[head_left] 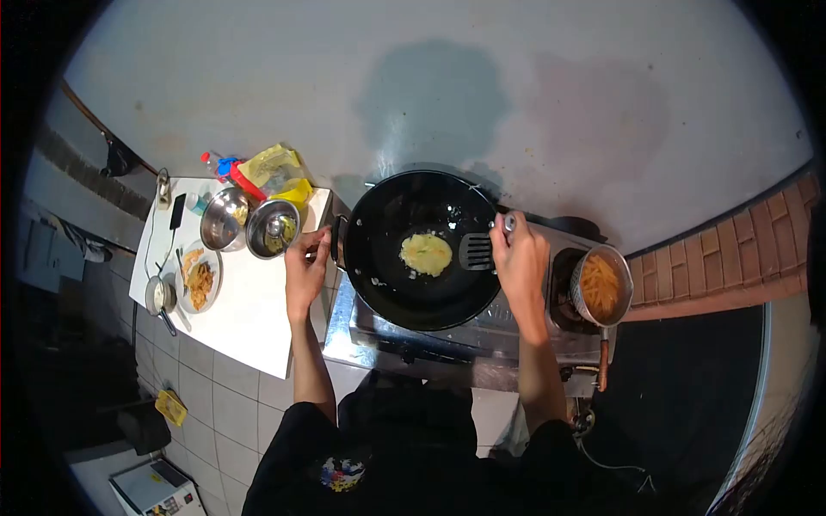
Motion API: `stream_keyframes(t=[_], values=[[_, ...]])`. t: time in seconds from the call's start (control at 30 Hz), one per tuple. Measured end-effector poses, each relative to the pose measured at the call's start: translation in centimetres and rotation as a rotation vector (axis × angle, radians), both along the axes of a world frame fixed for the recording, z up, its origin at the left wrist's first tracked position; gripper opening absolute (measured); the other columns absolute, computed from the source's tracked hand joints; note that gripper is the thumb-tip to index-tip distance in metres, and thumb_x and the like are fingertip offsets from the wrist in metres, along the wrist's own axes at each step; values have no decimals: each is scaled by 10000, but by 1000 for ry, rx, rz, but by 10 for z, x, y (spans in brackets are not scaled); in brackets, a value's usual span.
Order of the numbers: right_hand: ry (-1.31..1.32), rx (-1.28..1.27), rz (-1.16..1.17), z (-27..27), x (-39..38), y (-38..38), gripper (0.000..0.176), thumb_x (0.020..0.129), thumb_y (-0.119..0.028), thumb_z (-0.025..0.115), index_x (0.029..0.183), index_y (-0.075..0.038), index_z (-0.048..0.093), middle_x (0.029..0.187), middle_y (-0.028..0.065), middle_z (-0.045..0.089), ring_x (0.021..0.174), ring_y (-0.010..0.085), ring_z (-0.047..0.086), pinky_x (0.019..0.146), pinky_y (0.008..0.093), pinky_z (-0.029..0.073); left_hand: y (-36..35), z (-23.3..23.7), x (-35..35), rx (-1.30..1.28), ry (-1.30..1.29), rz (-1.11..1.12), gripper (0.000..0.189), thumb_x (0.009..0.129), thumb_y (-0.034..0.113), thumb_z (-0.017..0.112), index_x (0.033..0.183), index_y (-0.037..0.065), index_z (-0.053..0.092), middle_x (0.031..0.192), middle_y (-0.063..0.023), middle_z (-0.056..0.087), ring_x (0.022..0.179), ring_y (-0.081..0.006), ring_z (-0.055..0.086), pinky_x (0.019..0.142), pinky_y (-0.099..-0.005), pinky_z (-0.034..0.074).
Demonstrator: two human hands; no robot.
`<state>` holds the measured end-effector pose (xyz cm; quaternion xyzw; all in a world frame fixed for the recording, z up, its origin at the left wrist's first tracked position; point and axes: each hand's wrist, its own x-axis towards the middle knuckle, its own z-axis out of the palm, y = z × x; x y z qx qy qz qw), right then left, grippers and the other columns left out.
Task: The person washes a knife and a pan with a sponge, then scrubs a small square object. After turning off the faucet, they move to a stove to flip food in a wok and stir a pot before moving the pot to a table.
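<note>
A large black wok (387, 297) sits on the stove, with a round, pale yellow fritter (426, 255) frying in the middle of it. My left hand (306, 271) is closed at the wok's left side handle (338, 243), thumb and fingers against it. In my right hand (522, 262) is a slotted spatula (476, 252), gripped by its upright handle. The spatula's dark blade lies inside the wok, just right of the fritter and apart from it.
Right of the wok, a saucepan (626, 288) of orange-yellow strips stands on the other burner, its wooden handle (604, 365) pointing toward me. On the white table (249, 318) at left are two metal bowls (222, 219), a plate of fried food (215, 288), a small pan (160, 297) and yellow packaging (274, 163).
</note>
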<state>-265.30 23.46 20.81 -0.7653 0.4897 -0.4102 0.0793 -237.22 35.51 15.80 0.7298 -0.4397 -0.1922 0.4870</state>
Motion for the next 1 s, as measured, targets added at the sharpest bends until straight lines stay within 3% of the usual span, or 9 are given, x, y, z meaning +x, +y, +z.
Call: stream_keyframes(t=[0.07, 0.23, 0.3, 0.5, 0.63, 0.77, 0.9, 1.0], values=[[77, 35, 52, -7, 7, -5, 164, 795, -117, 594, 717, 12, 528, 544, 188, 523, 500, 370, 526, 452, 415, 391, -3, 4, -4, 8, 7, 8, 261, 871, 179, 556, 1045, -10, 602, 855, -102, 625, 725, -143, 596, 594, -252, 458], [-16, 97, 1, 0, 11, -5, 189, 807, -116, 585, 688, 7, 505, 542, 179, 520, 502, 359, 528, 457, 394, 392, -10, 9, 5, 17, 47, 8, 248, 843, 137, 591, 1032, -22, 606, 852, -101, 619, 714, -153, 602, 607, -256, 468], [-15, 2, 11, 4, 11, -5, 187, 809, -106, 582, 684, 5, 500, 535, 167, 517, 493, 355, 523, 451, 382, 386, -10, 5, 10, 27, -9, -25, 236, 827, 117, 606, 1012, -30, 615, 846, -122, 633, 723, -156, 609, 621, -261, 472], [5, 70, 57, 4, 15, -2, 207, 815, -109, 572, 666, -3, 475, 544, 162, 514, 503, 355, 518, 466, 398, 380, -15, 2, 15, 52, -53, -53, 213, 813, 119, 623, 950, -43, 636, 827, -169, 651, 733, -164, 620, 654, -271, 471], [-8, 75, 16, 3, 14, -2, 200, 811, -125, 580, 684, 4, 496, 561, 174, 520, 521, 367, 519, 469, 394, 382, -14, -1, 17, 22, -44, -62, 210, 806, 116, 631, 941, -44, 639, 826, -165, 651, 728, -170, 621, 665, -272, 469], [-36, 55, 146, -1, 13, -2, 185, 812, -125, 579, 701, 7, 512, 557, 173, 527, 515, 358, 529, 470, 399, 385, -15, 2, 17, 34, -58, -72, 214, 800, 111, 636, 953, -39, 638, 817, -168, 649, 726, -164, 620, 659, -269, 469], [57, 53, 44, 0, 13, -1, 177, 816, -126, 576, 707, 0, 515, 538, 171, 513, 498, 362, 518, 464, 399, 383, -15, 1, 18, 39, -53, -75, 214, 797, 105, 637, 962, -32, 639, 792, -164, 651, 694, -158, 621, 644, -267, 471], [-1, 72, 137, 0, 14, -1, 173, 819, -128, 573, 713, -3, 520, 527, 162, 507, 491, 353, 522, 464, 402, 384, -15, 4, 18, 17, -77, -102, 216, 796, 101, 636, 959, -41, 636, 784, -167, 653, 679, -153, 622, 638, -263, 474]])
